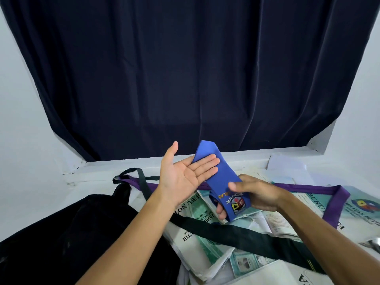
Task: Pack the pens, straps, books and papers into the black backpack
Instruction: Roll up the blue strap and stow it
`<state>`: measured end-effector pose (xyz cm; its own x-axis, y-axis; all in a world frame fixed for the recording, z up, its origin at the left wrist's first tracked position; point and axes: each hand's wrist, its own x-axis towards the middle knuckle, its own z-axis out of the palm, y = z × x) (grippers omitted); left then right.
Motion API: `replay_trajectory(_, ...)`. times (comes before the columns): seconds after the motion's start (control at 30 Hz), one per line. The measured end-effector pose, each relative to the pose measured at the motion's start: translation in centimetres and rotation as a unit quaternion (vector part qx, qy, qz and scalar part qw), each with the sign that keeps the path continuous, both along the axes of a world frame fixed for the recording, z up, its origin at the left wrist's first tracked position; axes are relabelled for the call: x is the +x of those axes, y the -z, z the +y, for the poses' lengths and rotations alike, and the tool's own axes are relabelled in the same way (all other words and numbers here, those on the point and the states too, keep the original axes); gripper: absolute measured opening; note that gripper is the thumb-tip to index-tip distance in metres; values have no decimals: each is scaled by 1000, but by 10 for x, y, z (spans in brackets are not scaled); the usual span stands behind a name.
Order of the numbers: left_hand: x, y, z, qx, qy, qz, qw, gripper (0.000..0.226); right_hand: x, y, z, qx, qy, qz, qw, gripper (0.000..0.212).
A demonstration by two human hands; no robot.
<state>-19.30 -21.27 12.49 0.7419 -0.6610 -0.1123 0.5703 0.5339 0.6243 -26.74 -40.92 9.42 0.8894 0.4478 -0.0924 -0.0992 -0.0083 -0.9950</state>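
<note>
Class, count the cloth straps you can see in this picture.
3: a blue strap held up in both hands, a purple strap lying across the papers at right, and a black strap crossing the books. Others may be hidden.

Light is soft, even and cool; shadows under my arms are faint. No glare. Wide-angle bending curves the dark curtain (185,68) edges. My right hand (255,196) is slightly motion-blurred.

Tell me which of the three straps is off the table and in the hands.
The blue strap with the crest: the right hand grips it, its tip across the open left hand. The purple strap and black strap lie on the papers.
</note>
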Motion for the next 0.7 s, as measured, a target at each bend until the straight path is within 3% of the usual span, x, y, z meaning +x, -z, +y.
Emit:
replay_trajectory(0.13,6,5,3,0,-21,19,1000,81,-6,-1,2,-14,29,-14,999,41)
replay_trajectory(0.37,8,10,12,-20,-59,47,997,78,-10,2,8,2,53,-12,999,44)
replay_trajectory(0.7,15,27,19,32,-55,64,996,82,-15,1,22,-5,31,-11,999,48)
